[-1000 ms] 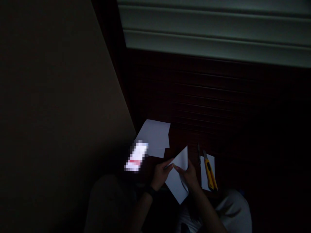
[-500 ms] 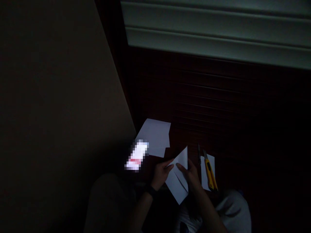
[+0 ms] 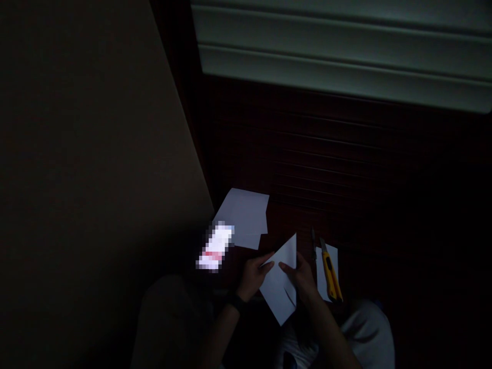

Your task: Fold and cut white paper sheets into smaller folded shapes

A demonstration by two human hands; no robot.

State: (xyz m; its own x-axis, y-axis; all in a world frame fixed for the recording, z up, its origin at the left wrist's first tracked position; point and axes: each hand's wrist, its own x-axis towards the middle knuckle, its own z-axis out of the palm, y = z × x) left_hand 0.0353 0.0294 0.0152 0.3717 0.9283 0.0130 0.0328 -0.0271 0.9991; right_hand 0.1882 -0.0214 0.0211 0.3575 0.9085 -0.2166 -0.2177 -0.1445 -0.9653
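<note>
A white folded sheet of paper [image 3: 280, 294] is held between my two hands, its pointed top tilted up to the right. My left hand [image 3: 253, 275] grips its left edge, with the thumb lying on the face of the sheet. On the opposite edge my right hand [image 3: 302, 279] pinches it, thumb on top and fingers behind. A dark narrow gap shows between layers near the lower right edge. The fingers behind the paper are hidden.
Right of my hands, a yellow utility knife [image 3: 331, 274] lies on a small white paper [image 3: 321, 279], beside a thin dark pen-like tool [image 3: 313, 241]. White sheets [image 3: 246, 212] and a lit, blurred phone-like screen [image 3: 216, 246] lie to the left. A pale wall [image 3: 96, 154] stands at left.
The dark gap in the folded paper has become shorter and narrower. Both hands keep their hold, with the thumbs in nearly the same place.
</note>
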